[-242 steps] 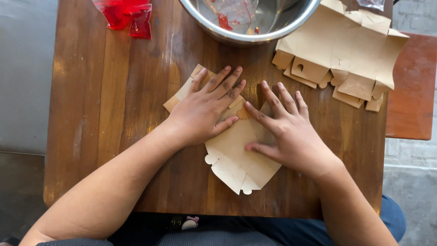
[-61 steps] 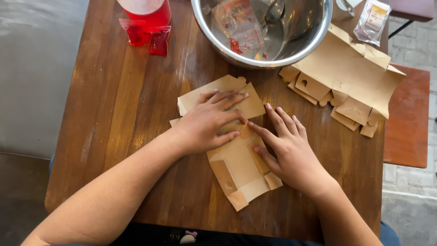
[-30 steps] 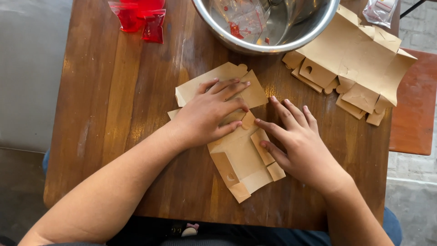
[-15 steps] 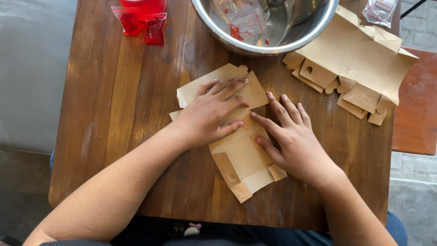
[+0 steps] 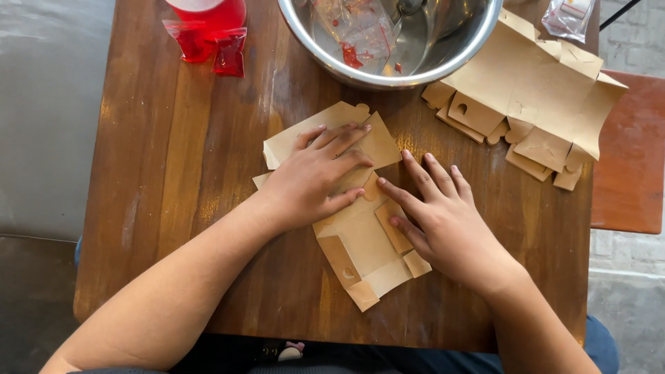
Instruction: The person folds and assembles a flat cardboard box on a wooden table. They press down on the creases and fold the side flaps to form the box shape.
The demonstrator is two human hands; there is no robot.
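Observation:
A flat brown cardboard box blank [image 5: 360, 242] lies in the middle of the wooden table [image 5: 187, 180], with some flaps folded in. My left hand [image 5: 315, 176] presses flat on its upper half, fingers spread and pointing right. My right hand [image 5: 440, 215] rests palm down on its right side, fingertips touching a folded flap near the centre. Neither hand grips anything.
A stack of flat brown box blanks [image 5: 537, 104] lies at the upper right. A large steel bowl [image 5: 388, 69] holding clear plastic packets stands at the top. Red liquid-filled bags [image 5: 208, 34] sit at the upper left. A reddish stool [image 5: 627, 152] is to the right.
Over the last seconds the blank's side flaps were folded inward. Both hands have stayed pressed on it, shifting only slightly; the right fingers slid toward the centre fold.

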